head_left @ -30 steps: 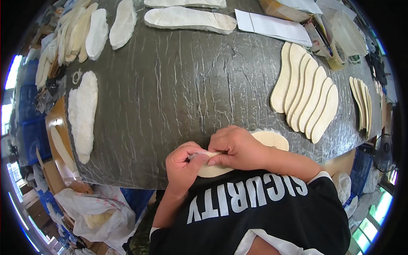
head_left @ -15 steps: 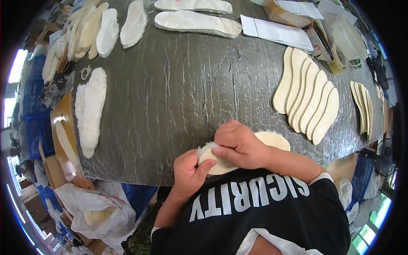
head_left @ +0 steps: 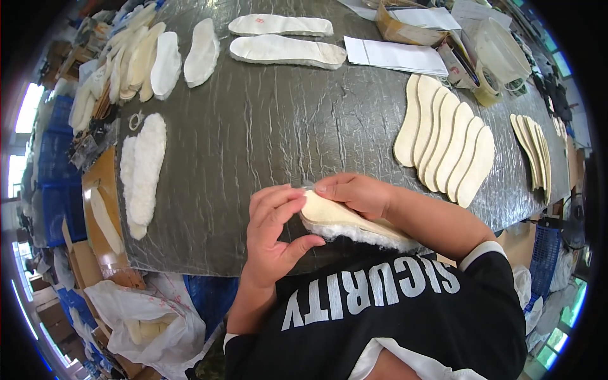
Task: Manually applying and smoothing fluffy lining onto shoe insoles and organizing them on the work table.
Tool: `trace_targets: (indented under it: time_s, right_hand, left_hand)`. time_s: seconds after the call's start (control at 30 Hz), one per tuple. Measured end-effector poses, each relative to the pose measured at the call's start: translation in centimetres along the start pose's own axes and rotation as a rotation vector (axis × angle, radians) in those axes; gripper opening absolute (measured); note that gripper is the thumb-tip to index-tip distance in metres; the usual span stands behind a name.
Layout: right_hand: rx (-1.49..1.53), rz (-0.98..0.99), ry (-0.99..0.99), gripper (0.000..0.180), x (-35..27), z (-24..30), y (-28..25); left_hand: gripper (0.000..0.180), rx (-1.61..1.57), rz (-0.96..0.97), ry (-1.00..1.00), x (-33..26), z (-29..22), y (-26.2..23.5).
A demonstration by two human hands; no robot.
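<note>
A pale insole (head_left: 342, 214) sits in the person's two hands near the near edge of the bench (head_left: 253, 145), its flat face up, white fleece showing along its near side. It slants from its rounded end toward 4 o'clock, passing under the right forearm. The left hand's (head_left: 264, 244) grip is apart, fingertips at the rounded end and thumb spread toward the fleece. The right hand's (head_left: 362, 195) grip is clamped on the insole's far edge. Taking the insole as the clock's centre, a fan of overlapping cream insoles (head_left: 446, 142) lies at 2 o'clock, and fluffy white insoles (head_left: 145, 177) just past 9. Two white insoles (head_left: 285, 49) lie at 11, folded white paper (head_left: 396, 57) just past 12, and a white plastic bag (head_left: 142, 304) hangs low at 8.
</note>
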State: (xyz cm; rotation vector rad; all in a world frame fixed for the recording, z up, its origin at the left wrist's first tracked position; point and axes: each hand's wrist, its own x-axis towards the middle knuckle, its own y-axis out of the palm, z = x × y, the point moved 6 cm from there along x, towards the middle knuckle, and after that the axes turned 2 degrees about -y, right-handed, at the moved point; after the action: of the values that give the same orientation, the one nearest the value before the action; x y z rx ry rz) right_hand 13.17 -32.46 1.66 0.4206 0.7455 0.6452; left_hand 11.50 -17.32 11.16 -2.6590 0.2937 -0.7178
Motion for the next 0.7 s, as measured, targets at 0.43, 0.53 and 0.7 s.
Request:
trace_targets:
  time_s: [0.43, 0.53, 0.7]
  right_hand:
    - [-1.431, 0.134, -0.157, 0.056, -7.1, 6.2, 5.5]
    - [-1.551, -0.052, -0.456, 0.032, -7.0, 4.1, 6.0]
    - [-1.608, -0.189, -0.627, 0.016, -6.8, 4.1, 6.0]
  left_hand:
    - [0.020, -0.215, -0.091, -0.126, -3.3, 2.0, -1.7]
    - [0.019, -0.237, -0.096, -0.122, -3.6, 1.7, -0.9]
    - [0.018, -0.378, -0.109, -0.239, -4.5, 2.6, -0.2]
